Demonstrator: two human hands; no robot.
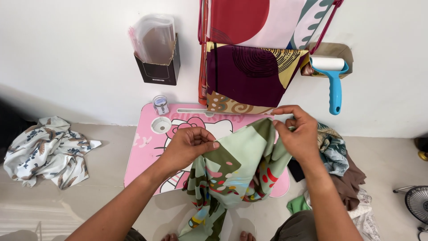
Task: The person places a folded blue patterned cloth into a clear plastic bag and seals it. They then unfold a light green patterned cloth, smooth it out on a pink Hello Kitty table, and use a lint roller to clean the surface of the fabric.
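Observation:
A light green patterned cloth (236,172) with dark green, red and pink shapes hangs between my two hands above a small pink cartoon table (147,147). My left hand (189,147) pinches its upper left edge. My right hand (298,134) pinches its upper right corner, a little higher. The cloth droops down toward my feet (243,235).
Patterned cloths (249,76) hang on a wall rack behind the table. A black wall box with clear bags (157,53), a blue lint roller (332,76), a small jar (160,105), a white printed cloth (47,149) on the floor, a heap of cloths (343,174), a fan (417,203).

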